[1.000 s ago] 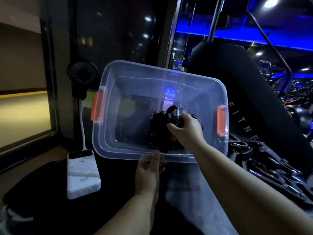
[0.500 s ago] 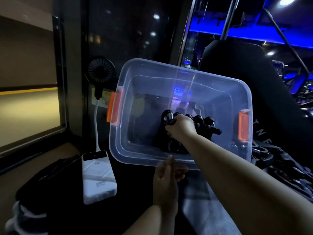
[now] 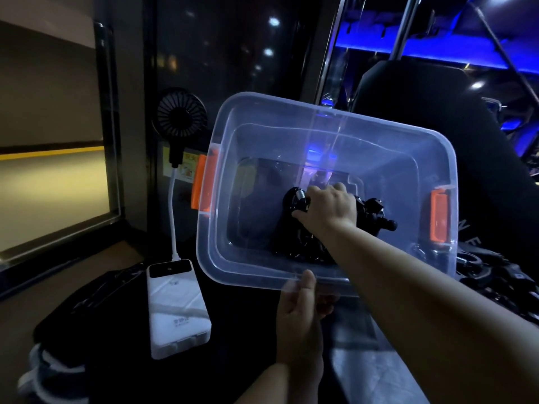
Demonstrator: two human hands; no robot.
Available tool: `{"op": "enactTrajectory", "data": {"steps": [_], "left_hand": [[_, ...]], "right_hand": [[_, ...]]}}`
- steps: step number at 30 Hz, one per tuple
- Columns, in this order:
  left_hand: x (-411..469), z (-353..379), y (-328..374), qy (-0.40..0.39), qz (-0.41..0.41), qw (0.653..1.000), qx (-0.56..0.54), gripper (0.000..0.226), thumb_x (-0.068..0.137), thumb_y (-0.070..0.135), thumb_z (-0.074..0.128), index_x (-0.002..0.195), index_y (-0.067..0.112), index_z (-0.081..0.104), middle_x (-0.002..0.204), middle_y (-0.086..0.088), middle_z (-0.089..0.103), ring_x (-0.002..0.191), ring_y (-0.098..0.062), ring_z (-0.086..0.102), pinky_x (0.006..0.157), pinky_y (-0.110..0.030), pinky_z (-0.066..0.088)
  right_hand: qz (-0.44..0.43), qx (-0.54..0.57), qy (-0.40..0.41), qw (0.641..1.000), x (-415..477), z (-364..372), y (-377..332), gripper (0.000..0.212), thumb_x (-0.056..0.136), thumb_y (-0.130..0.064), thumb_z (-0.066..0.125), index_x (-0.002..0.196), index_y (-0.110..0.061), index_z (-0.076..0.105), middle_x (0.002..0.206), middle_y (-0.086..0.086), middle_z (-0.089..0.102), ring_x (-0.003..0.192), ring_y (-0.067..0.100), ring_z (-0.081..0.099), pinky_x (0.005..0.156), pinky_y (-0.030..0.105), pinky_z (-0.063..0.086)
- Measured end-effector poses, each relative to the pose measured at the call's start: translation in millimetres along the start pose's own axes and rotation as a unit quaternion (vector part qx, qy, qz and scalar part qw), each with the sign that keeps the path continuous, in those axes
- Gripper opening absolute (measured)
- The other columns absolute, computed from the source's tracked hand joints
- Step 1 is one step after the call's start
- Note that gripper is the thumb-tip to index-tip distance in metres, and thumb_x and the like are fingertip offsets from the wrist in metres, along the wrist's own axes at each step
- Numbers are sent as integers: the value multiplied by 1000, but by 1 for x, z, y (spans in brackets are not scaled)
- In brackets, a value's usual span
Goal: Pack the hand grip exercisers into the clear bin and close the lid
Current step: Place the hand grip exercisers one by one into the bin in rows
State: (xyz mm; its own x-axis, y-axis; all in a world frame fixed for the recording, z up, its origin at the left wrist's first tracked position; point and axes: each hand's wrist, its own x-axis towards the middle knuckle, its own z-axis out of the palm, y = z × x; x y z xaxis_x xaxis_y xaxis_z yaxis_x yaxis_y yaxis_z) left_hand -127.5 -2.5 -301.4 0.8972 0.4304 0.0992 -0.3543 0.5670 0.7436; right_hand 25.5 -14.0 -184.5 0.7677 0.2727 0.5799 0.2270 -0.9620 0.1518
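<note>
A dim gym at night: blue strip lighting [image 3: 437,48] overhead, a black padded bench [image 3: 437,118] lettered like "fitness", and exercise machines [image 3: 522,118] behind

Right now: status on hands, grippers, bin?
Left hand pinching the bin's near rim. Right hand inside, closed on a black hand grip exerciser. No lid in sight. Nothing blocking.
</note>
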Motion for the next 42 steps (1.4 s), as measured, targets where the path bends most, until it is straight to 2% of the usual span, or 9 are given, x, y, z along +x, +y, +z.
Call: {"op": "enactTrajectory", "data": {"steps": [4, 6, 9, 11, 15, 24, 29, 35, 42], "left_hand": [[0, -1, 2, -9, 2, 1000, 11, 55, 75, 53, 57, 92, 1, 60, 76, -15, 71, 71, -21, 68, 60, -21, 51], [0, 0, 3, -8, 4, 1000, 8, 54, 75, 51, 56, 92, 0, 59, 75, -15, 70, 68, -19, 68, 59, -20, 51], [1, -1, 2, -16, -3, 1000, 12, 45, 82, 47, 55, 92, 2, 59, 77, -16, 70, 68, -18, 67, 59, -21, 50], [0, -1, 1, -21, -7, 1000, 11, 40, 87, 44, 54, 92, 4, 59, 78, -16, 70, 69, -18, 67, 60, -20, 50], [0, -1, 2, -14, 2, 1000, 9, 51, 77, 51, 55, 93, 2, 58, 80, -18, 71, 70, -19, 69, 59, -21, 50], [0, -2, 0, -3, 19, 1000, 19, 48, 74, 57, 59, 86, 10, 60, 80, -16, 71, 74, -24, 68, 63, -23, 51], [1, -2, 2, -5, 23, 999, 35, 47, 79, 51, 56, 89, 5, 58, 79, -16, 71, 74, -25, 68, 62, -24, 51], [3, -1, 8, -13, 2, 999, 44, 35, 88, 42, 53, 90, 7, 58, 73, -10, 72, 71, -19, 70, 60, -23, 52], [4, 1, 8, 28, 12, 995, 95, 28, 96, 36, 49, 89, 11, 58, 80, -11, 74, 77, -22, 71, 58, -23, 51]], "right_hand": [[-30, 1, 36, 999, 0, 8, 0, 54, 72, -63, 63, 119, -36, 57, 129, 3, 42, 122, 28, 32, 102, 46, 24], [-46, 41, 2, 998, 2, 12, 2, 58, 77, -59, 61, 131, -43, 47, 140, -1, 36, 132, 24, 26, 110, 49, 16], [-47, 74, -53, 995, 5, 19, 4, 62, 81, -59, 58, 138, -47, 38, 151, -5, 30, 140, 20, 22, 113, 53, 9], [-52, 71, -61, 994, 5, 23, 5, 66, 79, -63, 58, 139, -47, 36, 151, -6, 32, 140, 19, 26, 112, 55, 10], [-54, 64, -60, 995, 7, 24, 5, 71, 75, -68, 58, 139, -47, 35, 148, -8, 37, 138, 18, 29, 110, 58, 13], [-33, 66, -59, 996, 7, 25, 3, 70, 75, -68, 59, 138, -50, 35, 148, -6, 36, 138, 18, 30, 109, 58, 14], [-42, 61, -68, 995, 4, 23, 7, 68, 79, -68, 55, 140, -49, 31, 151, -3, 31, 138, 21, 28, 108, 57, 17], [-15, 123, -66, 990, -3, 8, 19, 64, 80, -75, 42, 138, -53, 27, 151, -2, 27, 140, 22, 20, 109, 58, 17], [19, 202, -13, 979, -42, -21, 58, 63, 82, -71, 44, 134, -36, 46, 147, 2, 33, 138, 25, 21, 108, 47, 23]]}}
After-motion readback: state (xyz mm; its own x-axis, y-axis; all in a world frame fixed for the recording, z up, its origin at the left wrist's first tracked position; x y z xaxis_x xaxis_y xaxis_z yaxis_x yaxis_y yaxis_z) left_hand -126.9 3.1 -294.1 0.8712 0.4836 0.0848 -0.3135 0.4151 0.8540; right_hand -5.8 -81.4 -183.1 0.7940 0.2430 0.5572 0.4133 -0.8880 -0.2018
